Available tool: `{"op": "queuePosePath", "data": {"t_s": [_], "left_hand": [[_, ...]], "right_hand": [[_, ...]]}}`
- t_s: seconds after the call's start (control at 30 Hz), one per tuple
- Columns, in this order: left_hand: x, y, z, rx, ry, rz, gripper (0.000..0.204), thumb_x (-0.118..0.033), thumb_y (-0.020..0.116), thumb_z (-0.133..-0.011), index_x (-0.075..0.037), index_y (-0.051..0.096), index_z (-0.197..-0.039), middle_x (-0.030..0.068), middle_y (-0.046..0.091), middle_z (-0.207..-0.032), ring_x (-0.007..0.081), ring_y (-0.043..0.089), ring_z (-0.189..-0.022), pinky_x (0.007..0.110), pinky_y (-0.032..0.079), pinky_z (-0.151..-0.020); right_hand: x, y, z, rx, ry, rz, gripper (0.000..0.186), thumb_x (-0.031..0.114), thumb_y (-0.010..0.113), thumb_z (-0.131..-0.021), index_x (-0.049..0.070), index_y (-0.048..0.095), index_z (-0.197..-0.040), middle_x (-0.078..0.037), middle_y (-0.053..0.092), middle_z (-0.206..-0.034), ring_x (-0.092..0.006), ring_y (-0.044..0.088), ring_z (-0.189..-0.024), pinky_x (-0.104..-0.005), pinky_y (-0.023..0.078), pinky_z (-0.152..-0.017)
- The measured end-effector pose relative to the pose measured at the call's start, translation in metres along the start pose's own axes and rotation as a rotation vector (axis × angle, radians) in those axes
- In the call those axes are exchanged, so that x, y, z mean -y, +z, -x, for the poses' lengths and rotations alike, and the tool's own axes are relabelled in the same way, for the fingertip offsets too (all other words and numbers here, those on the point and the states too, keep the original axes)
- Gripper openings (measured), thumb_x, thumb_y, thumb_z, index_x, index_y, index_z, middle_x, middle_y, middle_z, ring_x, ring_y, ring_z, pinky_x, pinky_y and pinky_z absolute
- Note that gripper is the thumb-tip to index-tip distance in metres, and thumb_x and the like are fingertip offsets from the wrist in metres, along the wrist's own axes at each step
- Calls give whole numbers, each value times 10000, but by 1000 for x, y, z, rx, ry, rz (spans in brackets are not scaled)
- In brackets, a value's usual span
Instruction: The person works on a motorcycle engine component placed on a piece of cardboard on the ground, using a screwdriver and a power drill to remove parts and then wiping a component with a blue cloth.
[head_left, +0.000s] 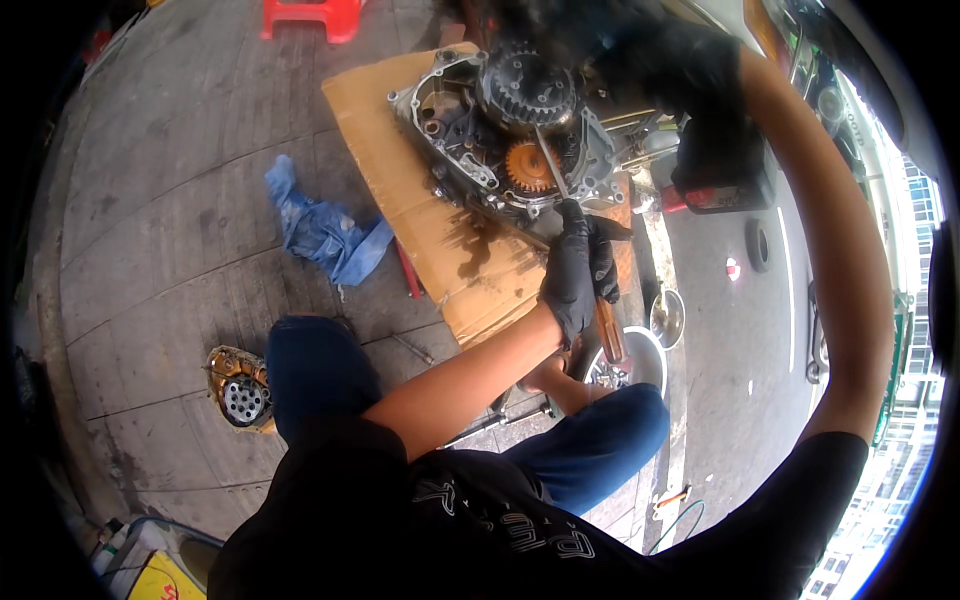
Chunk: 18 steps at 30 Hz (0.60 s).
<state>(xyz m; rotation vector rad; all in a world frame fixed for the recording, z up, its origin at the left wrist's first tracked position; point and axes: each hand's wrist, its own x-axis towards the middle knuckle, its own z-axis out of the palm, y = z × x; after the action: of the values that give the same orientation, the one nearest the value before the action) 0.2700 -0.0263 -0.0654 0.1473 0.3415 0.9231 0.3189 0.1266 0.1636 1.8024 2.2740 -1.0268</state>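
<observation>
My left hand [573, 265], in a black glove, is closed round a long screwdriver [608, 332] with a brown handle. Its metal shaft reaches up into an open engine crankcase [480, 178], its tip between a dark toothed clutch gear [527, 85] and an orange-brown gear [530, 166]. The crankcase rests on oil-stained cardboard [400, 215]. My right hand [690, 65], also in a black glove, is raised at the far right beside the clutch gear. Motion blurs its fingers, and what they hold or touch cannot be made out.
A blue rag [325, 225] lies on the paving to the left. Near my knee sits a removed engine cover [242, 390]. At right are a white bucket [650, 352] with metal parts, a small metal bowl [667, 318] and a black container [730, 170]. A red stool [312, 18] stands far off.
</observation>
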Motion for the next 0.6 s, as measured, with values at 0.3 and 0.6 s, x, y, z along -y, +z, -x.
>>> {"op": "queuePosePath", "data": {"t_s": [0.3,0.6], "left_hand": [[12,9,-14,-49,32,87,710,-651,253,-989,-63,613,-818,-30,307,-474,125,304,-385,319,330,-418],[9,8,-7,-95,-21,22,695,-651,281,-986,-67,597,-782,-32,275,-469,121,289,-392,318,318,-420]], "right_hand": [[32,-6,4,120,80,177,400,175,738,-794,98,684,-1183,-20,653,-1011,-139,541,-886,-297,463,-803],[-8,-21,-13,104,-217,398,415,173,743,-800,95,674,-1202,-53,668,-1090,-167,564,-967,-301,454,-878]]}}
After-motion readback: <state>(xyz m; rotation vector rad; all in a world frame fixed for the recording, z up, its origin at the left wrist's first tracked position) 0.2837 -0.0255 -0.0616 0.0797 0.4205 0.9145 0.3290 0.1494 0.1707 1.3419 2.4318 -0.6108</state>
